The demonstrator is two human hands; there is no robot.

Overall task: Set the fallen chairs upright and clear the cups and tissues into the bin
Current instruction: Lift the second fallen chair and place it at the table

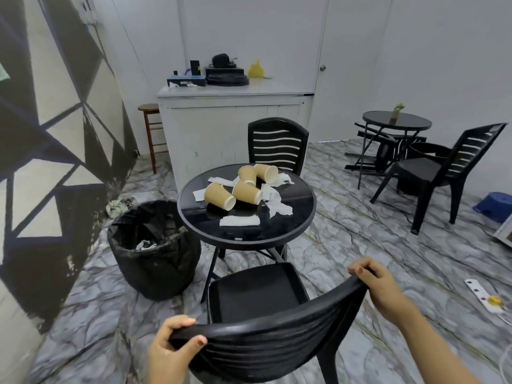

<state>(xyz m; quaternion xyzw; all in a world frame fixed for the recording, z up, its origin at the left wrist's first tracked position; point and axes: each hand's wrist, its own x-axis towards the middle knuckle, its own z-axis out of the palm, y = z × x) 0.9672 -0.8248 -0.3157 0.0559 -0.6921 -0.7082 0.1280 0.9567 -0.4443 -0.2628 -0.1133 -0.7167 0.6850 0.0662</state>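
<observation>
Both hands clamp the curved top rail of the black slatted plastic chair: the left hand curls round the rail's left end, thumb over the front, and the right hand wraps the right end, fingers hooked over the top edge. That chair stands upright, seat facing the round black glass-topped table, its front edge just under the table's near rim.

On the tabletop, four tan paper cups lie on their sides in a loose cluster, touching one another, with crumpled white tissues scattered around and beneath them; one flat strip lies nearer the front rim. Left of the table, just beside its edge, sits the black-bagged round bin, mouth open, some white paper inside. A bare strip of marbled floor runs between bin and patterned wall.

Beyond the table a second black slatted chair stands upright against the white counter. Well to the right, open floor leads to a third upright chair, with a fallen black chair tipped against a second round table.
</observation>
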